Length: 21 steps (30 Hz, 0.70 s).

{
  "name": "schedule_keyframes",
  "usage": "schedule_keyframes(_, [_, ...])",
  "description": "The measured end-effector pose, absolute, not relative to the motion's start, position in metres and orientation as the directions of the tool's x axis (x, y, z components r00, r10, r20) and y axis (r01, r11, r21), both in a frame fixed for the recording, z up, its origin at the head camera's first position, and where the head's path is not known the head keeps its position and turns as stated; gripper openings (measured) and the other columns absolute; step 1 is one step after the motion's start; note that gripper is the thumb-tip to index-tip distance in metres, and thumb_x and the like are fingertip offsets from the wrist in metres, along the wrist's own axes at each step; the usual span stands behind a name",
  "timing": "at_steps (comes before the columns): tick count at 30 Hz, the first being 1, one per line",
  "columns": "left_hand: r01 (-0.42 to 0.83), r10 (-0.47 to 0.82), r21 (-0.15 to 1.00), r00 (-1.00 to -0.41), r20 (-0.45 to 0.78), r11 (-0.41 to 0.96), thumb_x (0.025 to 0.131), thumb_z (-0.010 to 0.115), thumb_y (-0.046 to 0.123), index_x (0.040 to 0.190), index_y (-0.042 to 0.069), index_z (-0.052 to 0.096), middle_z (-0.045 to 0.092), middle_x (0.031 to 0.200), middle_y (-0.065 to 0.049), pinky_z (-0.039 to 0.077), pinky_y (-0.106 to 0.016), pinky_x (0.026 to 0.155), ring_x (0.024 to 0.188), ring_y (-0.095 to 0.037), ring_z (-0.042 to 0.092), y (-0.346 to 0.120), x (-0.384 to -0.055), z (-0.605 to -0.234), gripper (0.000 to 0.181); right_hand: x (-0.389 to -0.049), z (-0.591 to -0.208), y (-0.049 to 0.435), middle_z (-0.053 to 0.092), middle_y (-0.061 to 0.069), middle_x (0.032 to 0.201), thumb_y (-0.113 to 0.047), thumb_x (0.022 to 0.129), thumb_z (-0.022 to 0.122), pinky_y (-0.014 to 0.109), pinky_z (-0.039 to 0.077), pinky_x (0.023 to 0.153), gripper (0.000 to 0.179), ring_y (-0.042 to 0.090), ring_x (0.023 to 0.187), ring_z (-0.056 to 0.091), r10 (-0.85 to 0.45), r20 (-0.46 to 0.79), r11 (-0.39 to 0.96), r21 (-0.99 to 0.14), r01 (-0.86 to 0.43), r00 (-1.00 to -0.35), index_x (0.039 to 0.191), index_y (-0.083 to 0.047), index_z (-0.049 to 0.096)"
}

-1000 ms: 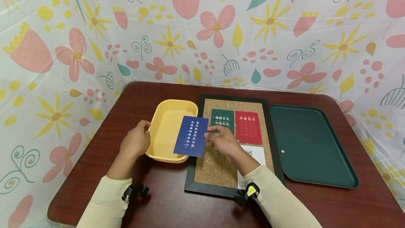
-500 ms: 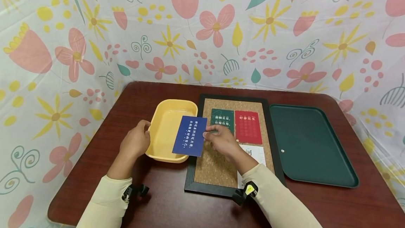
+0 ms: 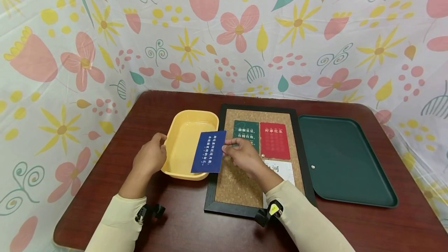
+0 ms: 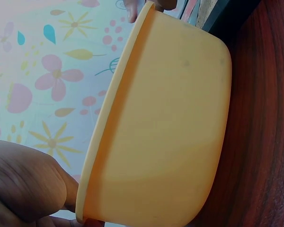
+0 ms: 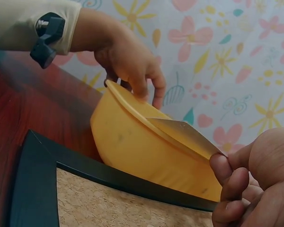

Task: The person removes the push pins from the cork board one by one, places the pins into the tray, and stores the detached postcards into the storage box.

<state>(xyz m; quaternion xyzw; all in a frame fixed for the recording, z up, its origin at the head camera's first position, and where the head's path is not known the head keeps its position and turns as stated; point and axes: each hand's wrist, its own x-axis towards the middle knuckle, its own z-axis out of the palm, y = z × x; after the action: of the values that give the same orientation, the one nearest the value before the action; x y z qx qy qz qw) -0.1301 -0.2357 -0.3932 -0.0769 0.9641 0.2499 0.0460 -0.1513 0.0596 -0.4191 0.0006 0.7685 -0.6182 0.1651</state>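
My right hand (image 3: 245, 156) pinches a blue card (image 3: 209, 151) with white lettering by its right edge. The card is tilted over the near right part of a yellow plastic basin (image 3: 182, 118). In the right wrist view the card (image 5: 191, 135) appears nearly edge-on, held between thumb and fingers just above the rim. My left hand (image 3: 150, 154) grips the basin's left rim, its fingers reaching over the edge in the right wrist view. Seen from the left wrist, the basin's side wall (image 4: 165, 113) fills the middle.
Right of the basin lies a black-framed cork board (image 3: 238, 189). It bears a green card (image 3: 246, 131), a red card (image 3: 274, 141) and a white card (image 3: 285, 172) partly hidden by my right arm. A dark green tray (image 3: 346, 158) lies further right, with a small round pin (image 3: 313, 167) on it.
My right hand has shifted slightly left with the blue card, which now tilts more steeply over the basin. More of the white card shows. The left hand has stayed on the rim.
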Motion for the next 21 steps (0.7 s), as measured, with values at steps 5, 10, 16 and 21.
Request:
schedule_keyframes(5, [-0.173,-0.126,0.476,-0.984,-0.130,0.862,0.106,0.044,0.016,0.143,0.009,0.048,0.069,0.112,-0.020,0.049,-0.045,0.062,0.081,-0.030,0.065,-0.2360,-0.1302,-0.3932,0.038,-0.1515,-0.4202,0.0597,0.076,0.015,0.097,-0.022,0.103,0.064,0.026,0.035,0.051,0.033,0.012,0.059,0.044,-0.234,-0.252,0.215,-0.955,0.202,-0.939,0.129,-0.003,0.062])
schedule_keyframes(10, [-0.169,-0.125,0.475,-0.985,-0.122,0.864,0.106,0.044,0.016,0.142,0.009,0.049,0.069,0.109,-0.020,0.048,-0.045,0.062,0.080,-0.030,0.064,-0.2360,-0.1302,-0.3936,0.037,-0.1514,-0.4226,0.0608,0.075,0.017,0.099,-0.022,0.103,0.063,0.026,0.033,0.048,0.036,0.010,0.055,0.039,-0.252,-0.254,0.208,-0.957,0.204,-0.934,0.132,-0.001,0.060])
schedule_keyframes(16, [-0.170,-0.130,0.471,-0.985,-0.116,0.865,0.106,0.044,0.016,0.142,0.008,0.049,0.069,0.099,-0.017,0.047,-0.042,0.059,0.074,-0.028,0.063,-0.2351,-0.1304,-0.3944,0.037,-0.1510,-0.4242,0.0621,0.074,0.017,0.098,-0.021,0.104,0.061,0.026,0.031,0.046,0.031,0.010,0.053,0.039,-0.241,-0.267,0.212,-0.953,0.218,-0.933,0.130,-0.004,0.062])
schedule_keyframes(21, [-0.176,-0.138,0.468,-0.984,-0.115,0.866,0.106,0.045,0.016,0.142,0.009,0.049,0.069,0.098,-0.015,0.047,-0.042,0.058,0.073,-0.027,0.063,-0.2345,-0.1299,-0.3947,0.037,-0.1502,-0.4246,0.0637,0.075,0.013,0.097,-0.022,0.104,0.062,0.028,0.032,0.048,0.027,0.012,0.054,0.039,-0.228,-0.265,0.231,-0.950,0.212,-0.937,0.126,-0.007,0.064])
